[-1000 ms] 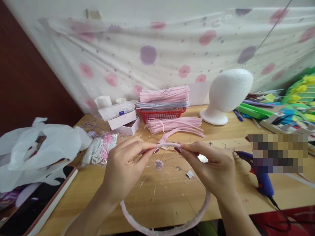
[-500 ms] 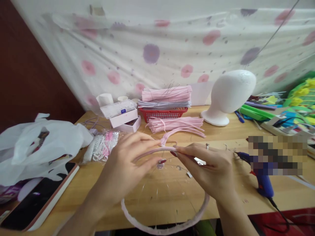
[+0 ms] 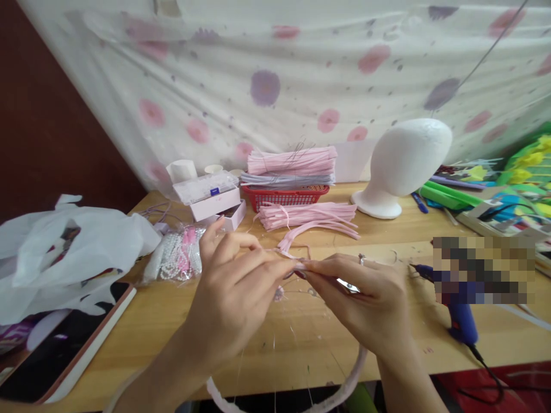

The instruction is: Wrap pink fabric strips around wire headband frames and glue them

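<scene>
A pale pink, fuzzy-covered hoop (image 3: 353,376) hangs between my hands, its lower curve reaching past the table's front edge. My left hand (image 3: 241,287) pinches the top of the hoop with thumb and fingertips. Right beside it, my right hand (image 3: 361,292) grips the same stretch, the fingertips of both hands nearly touching. The fingers hide most of the hoop's upper part. Thin glue-like strands cross the hoop's inside. Just behind my fingers lies a small bunch of pink pipe cleaners (image 3: 318,230), with a thicker tied bundle (image 3: 305,215) behind it.
At the right lies a blue glue gun (image 3: 462,321) with its cord. A white foam head (image 3: 407,166) stands at the back. A red basket (image 3: 286,198) holds more pipe cleaners. To the left are bagged beads (image 3: 181,252), a phone (image 3: 64,350) and a white plastic bag (image 3: 77,246).
My left hand has slid right along the hoop until its fingertips meet those of my right hand. Its thumb, earlier apart from the hoop, has closed in. The hoop sits slightly lower.
</scene>
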Available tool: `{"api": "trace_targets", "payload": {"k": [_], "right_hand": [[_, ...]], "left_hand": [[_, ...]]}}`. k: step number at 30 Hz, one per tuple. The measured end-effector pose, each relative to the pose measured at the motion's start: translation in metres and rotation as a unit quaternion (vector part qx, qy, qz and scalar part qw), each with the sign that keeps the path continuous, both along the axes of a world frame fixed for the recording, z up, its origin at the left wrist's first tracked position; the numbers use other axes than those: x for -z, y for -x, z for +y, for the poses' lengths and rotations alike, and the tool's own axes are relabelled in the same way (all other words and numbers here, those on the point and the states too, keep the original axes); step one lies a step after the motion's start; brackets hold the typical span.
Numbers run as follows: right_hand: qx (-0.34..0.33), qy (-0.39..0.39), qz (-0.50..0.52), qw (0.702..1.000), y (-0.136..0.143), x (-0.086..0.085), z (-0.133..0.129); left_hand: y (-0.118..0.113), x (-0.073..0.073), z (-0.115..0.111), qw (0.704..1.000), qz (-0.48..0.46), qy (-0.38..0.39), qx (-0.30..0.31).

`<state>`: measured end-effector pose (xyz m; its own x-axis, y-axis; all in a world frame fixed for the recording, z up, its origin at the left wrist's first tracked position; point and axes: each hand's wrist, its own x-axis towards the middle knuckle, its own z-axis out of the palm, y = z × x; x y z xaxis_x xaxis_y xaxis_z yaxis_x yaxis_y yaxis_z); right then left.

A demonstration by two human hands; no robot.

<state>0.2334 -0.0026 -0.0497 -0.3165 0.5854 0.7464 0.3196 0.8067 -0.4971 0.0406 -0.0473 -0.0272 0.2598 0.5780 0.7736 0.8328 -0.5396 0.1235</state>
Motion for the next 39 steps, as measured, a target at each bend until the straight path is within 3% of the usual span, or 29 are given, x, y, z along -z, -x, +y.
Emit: {"api": "trace_targets", "payload": {"k": [6,15,26,34,39], "right_hand": [[-0.011,-0.04,-0.023,0.999,0.0,-0.005,0.001],[0.02,0.002,0.021,1.0,-0.005,0.007,0.004],[0.031,-0.006,0.027,0.999,-0.006,0.001,0.002],[0.043,-0.002,0.019,0.999,-0.007,-0.002,0.001],[0.053,-0.002,0.025,0.998,-0.006,-0.003,0.002]], "left_hand": [[0.002,-0.003,0.002,0.993,-0.087,0.074,0.004],[0.006,0.005,0.0,0.996,-0.054,0.041,-0.057],[0.004,0.009,-0.006,0.99,-0.095,0.063,-0.085],[0.008,0.008,-0.002,0.98,-0.102,0.155,-0.066],[0.01,0.004,0.006,0.942,-0.141,0.303,-0.019]]}}
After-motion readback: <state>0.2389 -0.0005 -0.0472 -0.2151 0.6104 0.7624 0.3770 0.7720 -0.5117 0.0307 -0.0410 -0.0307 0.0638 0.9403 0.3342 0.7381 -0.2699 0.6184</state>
